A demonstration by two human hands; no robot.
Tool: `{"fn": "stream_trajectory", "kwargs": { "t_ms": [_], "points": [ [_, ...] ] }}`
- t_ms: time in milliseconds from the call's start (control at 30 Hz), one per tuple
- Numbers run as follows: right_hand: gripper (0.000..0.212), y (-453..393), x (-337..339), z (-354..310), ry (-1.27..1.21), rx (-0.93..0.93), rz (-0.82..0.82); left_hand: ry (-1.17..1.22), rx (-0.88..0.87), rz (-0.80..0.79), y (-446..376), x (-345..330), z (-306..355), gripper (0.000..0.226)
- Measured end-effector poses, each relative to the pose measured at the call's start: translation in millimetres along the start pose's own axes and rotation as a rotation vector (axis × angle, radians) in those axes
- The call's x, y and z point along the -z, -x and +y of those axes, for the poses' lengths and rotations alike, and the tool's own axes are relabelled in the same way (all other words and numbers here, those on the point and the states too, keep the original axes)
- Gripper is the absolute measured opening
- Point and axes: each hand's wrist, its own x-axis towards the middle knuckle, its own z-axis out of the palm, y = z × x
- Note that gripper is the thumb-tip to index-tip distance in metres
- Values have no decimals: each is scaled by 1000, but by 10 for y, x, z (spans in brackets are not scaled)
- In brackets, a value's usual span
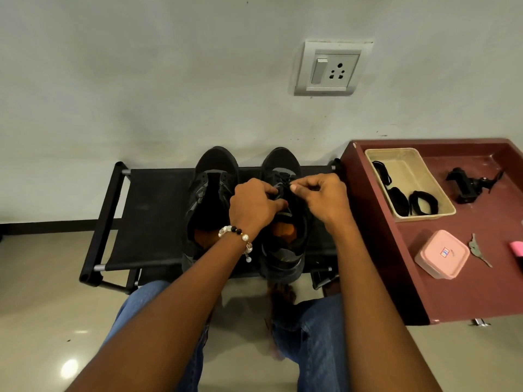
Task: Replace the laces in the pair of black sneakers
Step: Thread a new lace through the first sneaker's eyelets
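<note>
Two black sneakers stand side by side on a low black rack (152,199), toes toward the wall. The left sneaker (209,190) has an open throat with no lace showing. Over the right sneaker (283,165) both hands work at the eyelets. My left hand (252,206), with a bead bracelet on the wrist, pinches the black lace (283,182) near the tongue. My right hand (322,198) pinches the same lace between thumb and forefinger. The hands hide most of the lacing.
A maroon table (402,267) stands at the right. On it are a beige tray (407,165) with coiled black laces (423,203), a pink lidded box (441,254), a black clamp-like device (469,185) and keys (477,248). A wall socket (329,69) is above.
</note>
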Motion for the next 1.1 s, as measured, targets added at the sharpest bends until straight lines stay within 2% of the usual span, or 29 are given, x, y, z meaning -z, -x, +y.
{"fn": "stream_trajectory", "kwargs": {
  "t_ms": [167,400,600,733,833,967,1100],
  "points": [
    [12,4,-46,-74,83,-28,-25,-10,-8,43,5,19,3,30],
    [9,-6,-192,-134,241,15,-40,93,36,56,-21,48,-33,22],
    [6,35,-237,-112,-16,-178,28,150,51,-13,-71,58,-67,24],
    [7,21,-267,-122,-107,-279,27,254,84,-121,-112,110,-63,23],
    [7,-9,-292,-124,-138,-327,34,272,102,-82,-130,87,-72,22],
    [15,4,-293,-102,-132,-278,65,188,102,44,-164,10,-84,12],
    [17,3,-267,-92,-41,-164,54,207,132,40,-224,0,-103,12]
  ]
}}
